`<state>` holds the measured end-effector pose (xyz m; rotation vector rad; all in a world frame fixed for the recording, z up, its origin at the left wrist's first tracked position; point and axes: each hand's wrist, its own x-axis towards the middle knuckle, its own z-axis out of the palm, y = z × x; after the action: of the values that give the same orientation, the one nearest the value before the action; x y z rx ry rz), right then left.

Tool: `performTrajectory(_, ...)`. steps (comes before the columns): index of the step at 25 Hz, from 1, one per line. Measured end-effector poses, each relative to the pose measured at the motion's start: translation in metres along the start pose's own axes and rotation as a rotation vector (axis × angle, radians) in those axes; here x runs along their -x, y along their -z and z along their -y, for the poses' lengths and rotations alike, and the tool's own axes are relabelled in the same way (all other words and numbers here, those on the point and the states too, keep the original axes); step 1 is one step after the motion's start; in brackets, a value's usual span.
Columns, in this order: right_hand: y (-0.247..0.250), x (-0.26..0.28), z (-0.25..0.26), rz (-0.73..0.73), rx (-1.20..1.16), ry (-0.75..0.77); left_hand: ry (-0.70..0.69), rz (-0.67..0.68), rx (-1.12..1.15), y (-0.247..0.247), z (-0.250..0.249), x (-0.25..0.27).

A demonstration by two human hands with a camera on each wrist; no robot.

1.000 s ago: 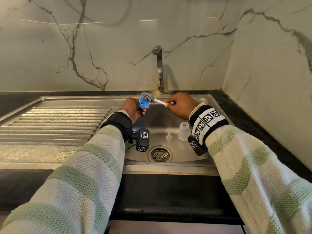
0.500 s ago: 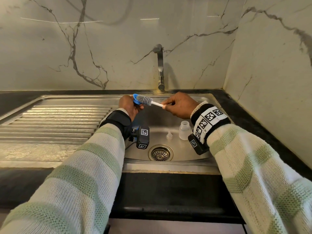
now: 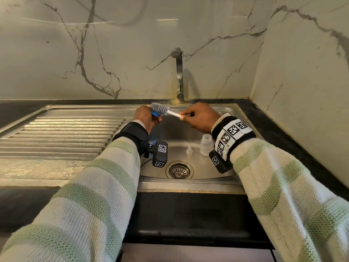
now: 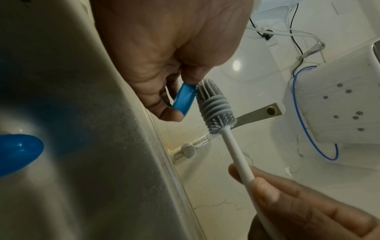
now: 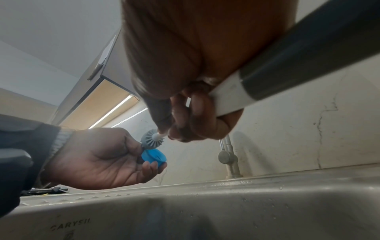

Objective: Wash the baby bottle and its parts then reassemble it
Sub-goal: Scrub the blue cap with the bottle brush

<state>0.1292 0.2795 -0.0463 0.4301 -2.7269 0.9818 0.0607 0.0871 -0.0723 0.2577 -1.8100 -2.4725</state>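
My left hand (image 3: 146,118) pinches the blue bottle collar (image 3: 155,114) by its rim over the back left of the sink basin; the collar (image 4: 184,99) stands edge-on in the left wrist view and shows again as the collar (image 5: 153,156). My right hand (image 3: 198,118) grips the white handle of the grey silicone brush (image 3: 160,109). The brush head (image 4: 211,104) lies against the collar's face, and the brush head (image 5: 149,138) sits just above the collar. The clear bottle (image 3: 206,142) stands upright on the basin floor, with the clear nipple (image 3: 188,150) to its left.
A steel tap (image 3: 179,72) rises from the back rim behind my hands. The drain (image 3: 179,170) sits in the basin's front middle. A ribbed drainboard (image 3: 60,135) stretches left. Marble walls close the back and right. A blue object (image 4: 18,151) lies in the basin.
The brush head has slid left across the collar, past its rim. My left hand has turned the collar from face-on to edge-on. Both hands have stayed over the basin's back.
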Motion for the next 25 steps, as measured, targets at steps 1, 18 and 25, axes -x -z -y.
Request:
performTrajectory(1,0.000,-0.001,-0.001,0.006,0.014,-0.010,0.000,-0.005,0.013,0.001,-0.001,-0.001)
performTrajectory(18,0.005,-0.003,-0.004,-0.039,0.103,-0.046,0.077,0.118,0.042,-0.003,-0.001,0.009)
performTrajectory(25,0.001,-0.003,0.000,-0.067,0.082,-0.052,0.050,0.092,0.103,-0.002,-0.003,0.007)
